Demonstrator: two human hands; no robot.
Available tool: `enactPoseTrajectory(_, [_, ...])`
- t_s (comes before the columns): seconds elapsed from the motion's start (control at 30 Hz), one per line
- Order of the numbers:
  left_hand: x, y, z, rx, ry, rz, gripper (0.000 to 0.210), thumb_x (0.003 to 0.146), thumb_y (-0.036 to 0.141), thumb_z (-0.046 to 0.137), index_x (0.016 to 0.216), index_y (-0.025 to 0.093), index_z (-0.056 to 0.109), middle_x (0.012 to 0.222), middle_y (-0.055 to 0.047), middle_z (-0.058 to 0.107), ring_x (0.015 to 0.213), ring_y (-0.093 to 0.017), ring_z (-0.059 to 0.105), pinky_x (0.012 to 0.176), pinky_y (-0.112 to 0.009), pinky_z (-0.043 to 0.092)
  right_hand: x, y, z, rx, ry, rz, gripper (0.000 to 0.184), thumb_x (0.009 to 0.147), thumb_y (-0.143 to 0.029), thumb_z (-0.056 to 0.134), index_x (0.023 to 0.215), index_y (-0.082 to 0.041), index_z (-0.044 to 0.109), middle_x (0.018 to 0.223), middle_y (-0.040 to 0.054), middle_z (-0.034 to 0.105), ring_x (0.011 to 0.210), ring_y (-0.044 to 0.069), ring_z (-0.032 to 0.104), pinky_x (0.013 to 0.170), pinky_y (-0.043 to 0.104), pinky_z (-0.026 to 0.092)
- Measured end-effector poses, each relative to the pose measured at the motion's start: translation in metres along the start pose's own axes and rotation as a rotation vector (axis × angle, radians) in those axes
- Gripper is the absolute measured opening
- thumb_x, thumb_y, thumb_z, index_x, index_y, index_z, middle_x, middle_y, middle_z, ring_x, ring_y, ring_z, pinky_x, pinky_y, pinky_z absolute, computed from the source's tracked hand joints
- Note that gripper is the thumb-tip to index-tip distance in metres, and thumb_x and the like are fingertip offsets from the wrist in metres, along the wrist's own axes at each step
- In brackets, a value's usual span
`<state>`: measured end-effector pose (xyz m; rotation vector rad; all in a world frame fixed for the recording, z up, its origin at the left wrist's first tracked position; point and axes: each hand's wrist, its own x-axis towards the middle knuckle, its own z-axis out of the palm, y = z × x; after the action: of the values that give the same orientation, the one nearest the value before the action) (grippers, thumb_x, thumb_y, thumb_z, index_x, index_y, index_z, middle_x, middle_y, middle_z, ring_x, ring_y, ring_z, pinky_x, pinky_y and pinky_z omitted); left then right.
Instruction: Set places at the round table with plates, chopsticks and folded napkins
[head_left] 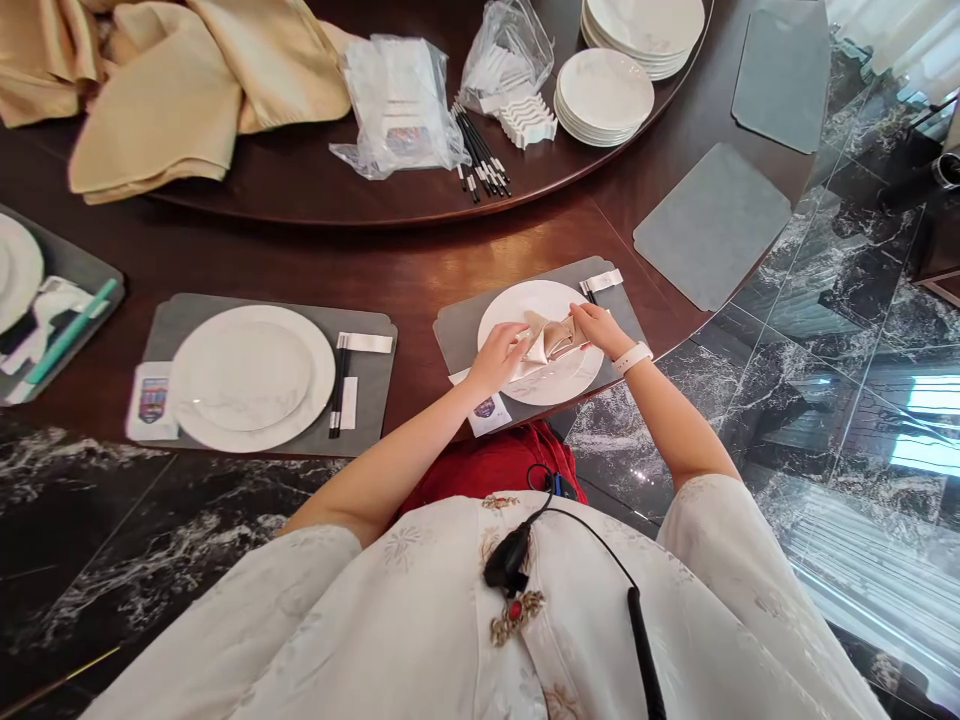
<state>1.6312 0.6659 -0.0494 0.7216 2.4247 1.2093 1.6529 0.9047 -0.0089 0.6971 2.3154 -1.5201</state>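
Note:
A folded, shiny beige cloth napkin [553, 342] lies over the white plate [561, 387] in front of me. My left hand [499, 357] has its fingers curled at the napkin's left end, gripping it. At the other end, my right hand [602, 330] pinches the cloth between thumb and fingers. Under the plate is a grey placemat [452, 330]. A printed white packet [491, 412] sits at its lower left. Chopsticks on a white rest [602, 281] show partly behind my right hand.
To the left is a place setting with stacked plates [253, 375] and black chopsticks [339, 385]. The raised turntable [300, 190] bears gold napkins [161, 105], a plastic-wrapped pack [401, 105], loose chopsticks [482, 155] and plate stacks [604, 95]. Another grey placemat [712, 225] lies right.

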Motion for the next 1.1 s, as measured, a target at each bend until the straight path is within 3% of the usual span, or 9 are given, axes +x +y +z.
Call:
enactPoseTrajectory(0.13, [0.023,0.028,0.002,0.075,-0.125,0.196,0.055,0.094,0.046,0.060,0.142,0.019,0.054,0.147,-0.015,0.052,0.140,-0.029,0.048,0.122,-0.048,0.039,-0.004,-0.004,0.003,0.038,-0.008,0.010,0.040,0.101,-0.051,0.055,0.081,-0.017,0.057,0.073,0.0005,0.055,0.068,0.013,0.053,0.059,0.022,0.046])
enactPoseTrajectory(0.27, [0.031,0.041,0.002,0.165,-0.179,0.230,0.061,0.083,0.036,0.073,0.140,0.023,0.056,0.153,-0.013,0.047,0.141,-0.032,0.047,0.121,-0.052,0.040,-0.008,-0.009,0.005,0.050,-0.036,-0.002,0.036,0.104,-0.045,0.051,0.084,-0.016,0.059,0.076,0.0016,0.056,0.071,0.014,0.055,0.057,0.023,0.046])
enactPoseTrajectory(0.43, [0.034,0.042,-0.001,0.231,-0.236,0.233,0.033,0.082,0.029,0.071,0.114,0.020,0.068,0.133,-0.011,0.060,0.125,-0.029,0.058,0.113,-0.048,0.047,-0.010,-0.010,0.006,0.012,-0.048,-0.008,0.037,0.104,-0.047,0.050,0.085,-0.016,0.061,0.077,0.0017,0.056,0.072,0.014,0.054,0.058,0.024,0.046])
enactPoseTrajectory(0.53, [0.033,0.041,-0.002,0.231,-0.241,0.222,0.025,0.086,0.029,0.067,0.108,0.019,0.069,0.124,-0.010,0.065,0.119,-0.028,0.060,0.110,-0.046,0.048,-0.009,-0.006,0.005,-0.004,-0.046,-0.028,0.039,0.104,-0.048,0.049,0.085,-0.016,0.062,0.081,0.0033,0.059,0.078,0.015,0.055,0.063,0.024,0.048])
enactPoseTrajectory(0.67, [0.030,0.043,-0.004,0.254,-0.248,0.192,0.021,0.088,0.029,0.064,0.106,0.019,0.070,0.120,-0.010,0.068,0.115,-0.028,0.062,0.106,-0.046,0.048,-0.006,0.006,-0.004,0.010,-0.045,0.002,0.039,0.104,-0.050,0.048,0.108,-0.015,0.064,0.097,0.0063,0.066,0.086,0.017,0.061,0.072,0.026,0.052])
enactPoseTrajectory(0.77, [0.027,0.045,-0.006,0.307,-0.261,0.182,0.023,0.090,0.030,0.063,0.108,0.020,0.071,0.118,-0.010,0.070,0.113,-0.029,0.063,0.103,-0.046,0.049,-0.007,0.020,-0.015,-0.065,0.022,-0.013,0.042,0.104,-0.050,0.046,0.124,-0.016,0.061,0.114,0.0113,0.068,0.101,0.022,0.065,0.086,0.032,0.053])
enactPoseTrajectory(0.9, [0.024,0.048,-0.007,0.374,-0.256,0.159,0.028,0.092,0.033,0.061,0.115,0.022,0.070,0.119,-0.010,0.071,0.116,-0.030,0.063,0.102,-0.046,0.047,-0.011,0.041,-0.024,-0.187,0.154,-0.066,0.044,0.103,-0.050,0.047,0.125,-0.014,0.062,0.123,0.0169,0.069,0.117,0.028,0.063,0.102,0.039,0.047])
enactPoseTrajectory(1.1, [0.022,0.052,-0.010,0.381,-0.273,0.142,0.040,0.092,0.038,0.062,0.129,0.023,0.064,0.126,-0.010,0.070,0.122,-0.031,0.061,0.106,-0.046,0.046,-0.027,0.056,-0.019,-0.019,0.328,-0.149,0.045,0.101,-0.056,0.044,0.114,-0.017,0.064,0.115,0.0136,0.071,0.106,0.024,0.065,0.095,0.035,0.050])
